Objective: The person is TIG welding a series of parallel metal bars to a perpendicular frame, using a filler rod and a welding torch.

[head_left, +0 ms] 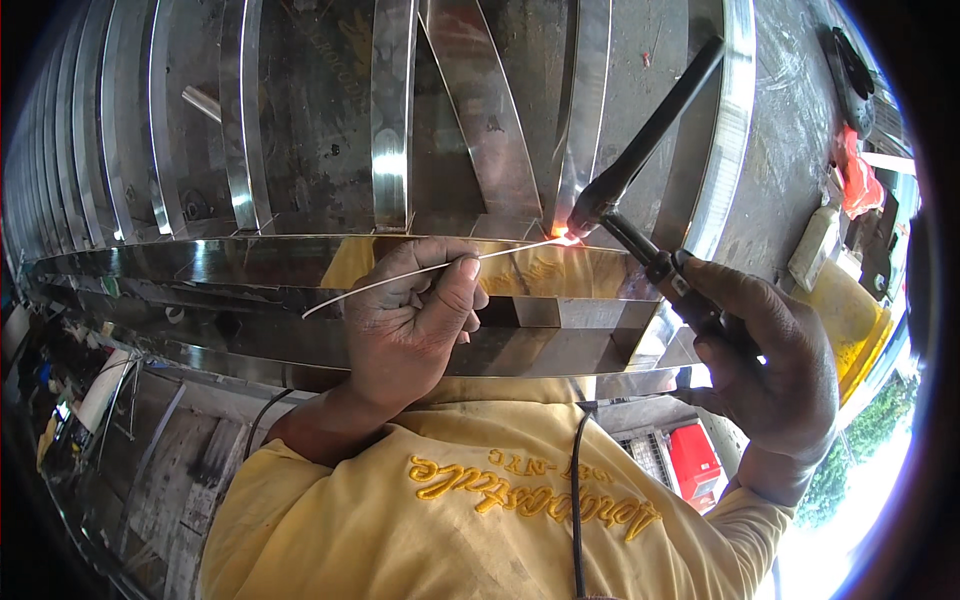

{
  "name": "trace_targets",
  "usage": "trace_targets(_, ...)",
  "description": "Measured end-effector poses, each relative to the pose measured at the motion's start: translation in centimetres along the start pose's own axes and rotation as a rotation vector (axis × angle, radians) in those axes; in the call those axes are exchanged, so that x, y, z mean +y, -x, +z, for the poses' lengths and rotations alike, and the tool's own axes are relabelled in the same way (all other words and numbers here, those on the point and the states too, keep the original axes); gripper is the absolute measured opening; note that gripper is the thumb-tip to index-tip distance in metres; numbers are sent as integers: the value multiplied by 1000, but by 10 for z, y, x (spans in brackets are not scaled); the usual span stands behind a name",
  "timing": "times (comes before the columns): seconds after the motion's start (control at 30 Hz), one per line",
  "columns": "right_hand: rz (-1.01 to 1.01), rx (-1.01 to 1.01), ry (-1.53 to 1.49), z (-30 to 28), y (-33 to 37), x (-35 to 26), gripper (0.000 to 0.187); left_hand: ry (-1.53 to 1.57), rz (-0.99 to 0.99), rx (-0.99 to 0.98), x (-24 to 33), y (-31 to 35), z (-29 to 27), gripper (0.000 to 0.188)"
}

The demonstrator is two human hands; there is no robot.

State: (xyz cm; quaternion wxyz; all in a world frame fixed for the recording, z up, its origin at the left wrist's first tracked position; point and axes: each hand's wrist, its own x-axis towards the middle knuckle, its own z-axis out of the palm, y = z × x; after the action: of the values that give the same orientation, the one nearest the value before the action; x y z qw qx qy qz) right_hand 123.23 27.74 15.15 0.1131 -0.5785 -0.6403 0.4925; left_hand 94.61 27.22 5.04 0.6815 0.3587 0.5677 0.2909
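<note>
My left hand [415, 310] pinches a thin metal filler rod [385, 282] between thumb and fingertips. The rod's right end reaches a small orange glow where a flat bar [583, 100] meets the polished metal rail [240, 262]. My right hand [780, 370] is wrapped round the handle of a black TIG welding torch [640, 155]. Its head sits right beside the glow, and its long back cap points up and to the right. Several shiny bars, one of them slanted [485, 115], run away from the rail. Torch head and hand hide part of the right side.
At the right lie a red plastic piece [858, 185], a white bottle-like container [815, 245], a yellow bucket [850, 315] and a black tool [850, 75]. A red box [693, 462] stands below the rail. A black cable [578, 500] hangs down over my yellow shirt.
</note>
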Motion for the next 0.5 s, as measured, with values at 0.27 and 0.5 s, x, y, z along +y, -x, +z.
trace_targets(0.27, 17, -1, -7, 1, -1, 2, 48, 38, 1, -4, -2, -1, 0, 17)
trace_targets(0.5, 188, 25, 80, -2, 4, -13, 50, -21, -3, 0, 2, 0, 0, 16)
